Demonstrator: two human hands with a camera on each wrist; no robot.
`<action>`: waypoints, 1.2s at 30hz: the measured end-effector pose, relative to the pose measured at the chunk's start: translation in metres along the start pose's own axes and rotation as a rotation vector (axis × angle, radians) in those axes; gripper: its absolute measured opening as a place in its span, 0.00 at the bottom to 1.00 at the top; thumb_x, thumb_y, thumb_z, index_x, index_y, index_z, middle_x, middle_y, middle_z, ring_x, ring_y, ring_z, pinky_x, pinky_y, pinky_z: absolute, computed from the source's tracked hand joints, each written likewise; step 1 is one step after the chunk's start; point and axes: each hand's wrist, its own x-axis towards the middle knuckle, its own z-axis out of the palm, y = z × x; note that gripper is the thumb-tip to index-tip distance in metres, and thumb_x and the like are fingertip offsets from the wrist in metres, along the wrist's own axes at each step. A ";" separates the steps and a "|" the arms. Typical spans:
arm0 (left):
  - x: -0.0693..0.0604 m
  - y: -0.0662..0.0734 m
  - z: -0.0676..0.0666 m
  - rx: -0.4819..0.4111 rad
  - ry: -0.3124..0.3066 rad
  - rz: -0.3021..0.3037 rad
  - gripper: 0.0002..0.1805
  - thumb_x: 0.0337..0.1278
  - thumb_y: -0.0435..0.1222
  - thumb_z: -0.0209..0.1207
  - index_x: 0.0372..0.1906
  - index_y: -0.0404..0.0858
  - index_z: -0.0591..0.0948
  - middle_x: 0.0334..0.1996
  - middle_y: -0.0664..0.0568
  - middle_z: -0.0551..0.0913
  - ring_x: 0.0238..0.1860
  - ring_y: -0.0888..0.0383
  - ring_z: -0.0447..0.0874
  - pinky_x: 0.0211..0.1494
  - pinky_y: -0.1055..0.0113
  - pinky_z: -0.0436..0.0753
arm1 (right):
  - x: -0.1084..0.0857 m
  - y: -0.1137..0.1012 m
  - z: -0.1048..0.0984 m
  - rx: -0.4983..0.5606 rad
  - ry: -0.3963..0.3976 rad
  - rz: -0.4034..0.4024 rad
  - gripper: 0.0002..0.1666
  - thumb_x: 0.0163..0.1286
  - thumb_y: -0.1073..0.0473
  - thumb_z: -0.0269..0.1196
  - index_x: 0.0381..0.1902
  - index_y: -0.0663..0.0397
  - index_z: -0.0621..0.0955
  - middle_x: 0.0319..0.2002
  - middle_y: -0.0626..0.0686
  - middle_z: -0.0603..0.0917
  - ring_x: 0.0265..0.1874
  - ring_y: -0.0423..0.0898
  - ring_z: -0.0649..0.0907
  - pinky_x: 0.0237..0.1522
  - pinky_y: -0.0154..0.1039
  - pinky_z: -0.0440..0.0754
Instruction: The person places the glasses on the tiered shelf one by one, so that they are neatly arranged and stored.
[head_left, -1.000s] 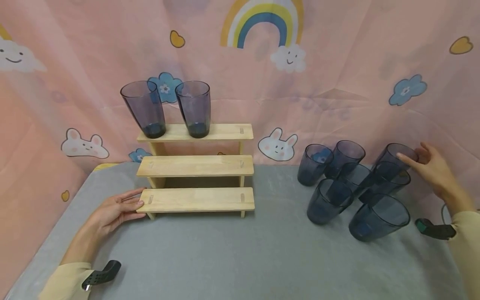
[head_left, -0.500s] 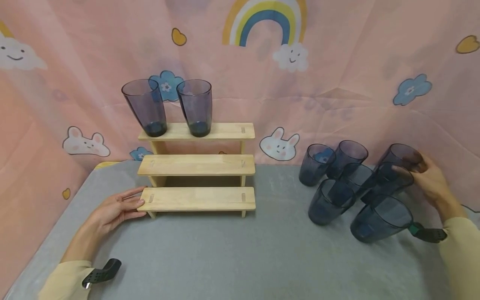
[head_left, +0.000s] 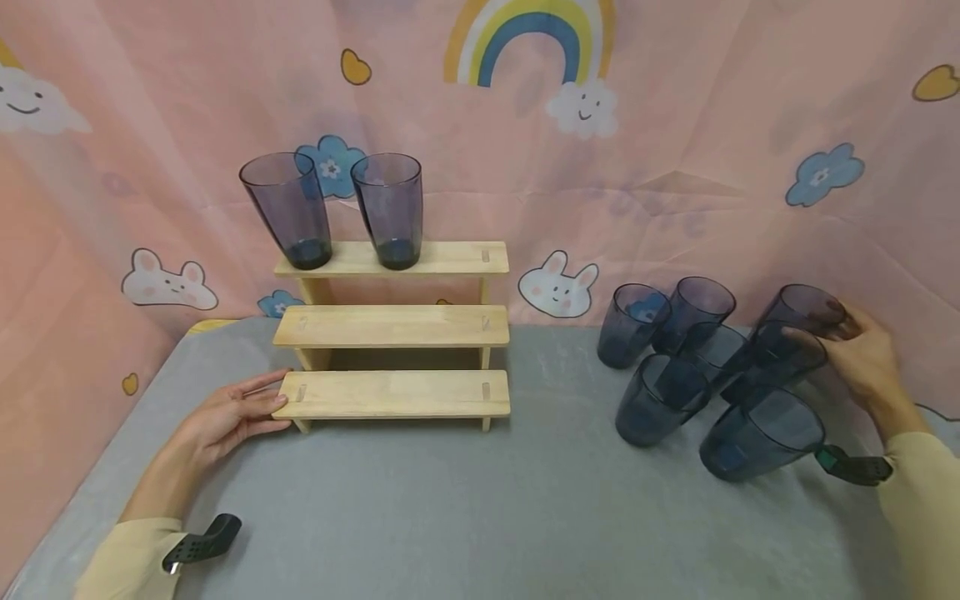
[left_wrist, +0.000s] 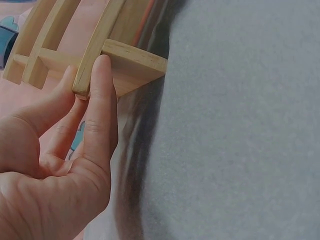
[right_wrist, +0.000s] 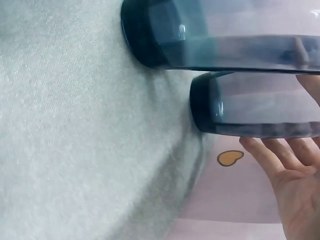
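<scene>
A three-step wooden shelf [head_left: 390, 393] stands left of centre, with two tinted glasses [head_left: 396, 212] upright on its top step. My left hand [head_left: 225, 421] pinches the left end of the lowest step; the left wrist view has the thumb and fingers [left_wrist: 101, 75] on opposite sides of the board [left_wrist: 95, 55]. At the right, my right hand [head_left: 862, 354] grips the rearmost right glass [head_left: 797, 302]. In the right wrist view several fingers [right_wrist: 270, 155] lie along one side of that glass [right_wrist: 260, 104], the thumb on the other; the fingertips are partly hidden.
Several more tinted glasses [head_left: 656, 408] stand close together left of and in front of the gripped one, the nearest [head_left: 757, 437] at the front right. Behind the grey table [head_left: 450, 508] hangs a pink patterned cloth [head_left: 465, 158].
My right hand has moved down and left from beside the rear glass's rim and closed round its side. My left hand stays on the lowest step.
</scene>
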 end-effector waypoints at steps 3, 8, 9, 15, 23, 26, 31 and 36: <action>0.000 0.001 0.001 -0.025 -0.004 -0.004 0.46 0.65 0.27 0.59 0.77 0.30 0.42 0.44 0.58 0.82 0.47 0.56 0.84 0.52 0.57 0.85 | 0.001 -0.001 -0.003 -0.038 0.021 -0.016 0.50 0.65 0.48 0.68 0.78 0.40 0.55 0.55 0.31 0.71 0.67 0.40 0.68 0.46 0.11 0.69; 0.000 0.001 0.003 -0.022 -0.003 0.002 0.45 0.65 0.27 0.58 0.77 0.30 0.42 0.45 0.57 0.81 0.47 0.56 0.84 0.52 0.57 0.85 | 0.003 -0.010 -0.007 -0.067 0.094 0.010 0.52 0.65 0.48 0.68 0.79 0.39 0.52 0.74 0.51 0.59 0.73 0.55 0.60 0.70 0.34 0.64; 0.001 0.001 0.003 -0.016 -0.006 0.003 0.45 0.66 0.27 0.58 0.77 0.30 0.42 0.45 0.57 0.81 0.47 0.56 0.84 0.52 0.57 0.84 | 0.002 -0.012 -0.009 -0.073 0.114 0.015 0.53 0.65 0.47 0.68 0.79 0.39 0.51 0.76 0.54 0.56 0.73 0.58 0.58 0.72 0.43 0.62; 0.005 -0.001 0.005 0.013 -0.018 -0.001 0.45 0.66 0.28 0.58 0.77 0.30 0.43 0.46 0.57 0.79 0.48 0.57 0.83 0.54 0.56 0.84 | 0.000 -0.029 -0.020 -0.083 0.225 -0.011 0.49 0.65 0.50 0.67 0.78 0.34 0.54 0.76 0.52 0.57 0.74 0.52 0.57 0.74 0.51 0.55; 0.005 0.000 0.006 0.039 0.008 -0.008 0.45 0.65 0.29 0.60 0.77 0.31 0.44 0.47 0.57 0.79 0.47 0.58 0.84 0.53 0.56 0.84 | 0.002 -0.067 -0.028 -0.031 0.293 -0.102 0.46 0.65 0.57 0.68 0.76 0.34 0.60 0.71 0.45 0.66 0.70 0.39 0.64 0.73 0.39 0.59; 0.004 0.000 0.006 0.055 0.009 -0.007 0.45 0.66 0.29 0.59 0.77 0.31 0.44 0.48 0.56 0.78 0.47 0.58 0.84 0.54 0.56 0.83 | 0.001 -0.084 -0.029 -0.023 0.289 -0.132 0.47 0.64 0.57 0.69 0.75 0.32 0.59 0.70 0.44 0.68 0.70 0.41 0.66 0.72 0.40 0.61; 0.003 0.000 0.003 0.036 0.001 0.006 0.45 0.67 0.29 0.58 0.77 0.31 0.42 0.47 0.58 0.79 0.47 0.58 0.84 0.53 0.57 0.84 | 0.001 -0.115 -0.019 0.058 0.298 -0.175 0.46 0.62 0.60 0.70 0.74 0.35 0.63 0.65 0.42 0.73 0.66 0.40 0.70 0.69 0.37 0.65; 0.000 -0.001 0.000 0.026 -0.007 0.018 0.45 0.67 0.28 0.58 0.77 0.30 0.42 0.45 0.60 0.80 0.47 0.58 0.84 0.52 0.57 0.85 | 0.001 -0.142 -0.005 0.168 0.243 -0.244 0.46 0.58 0.67 0.72 0.72 0.42 0.67 0.56 0.39 0.77 0.54 0.33 0.77 0.53 0.21 0.75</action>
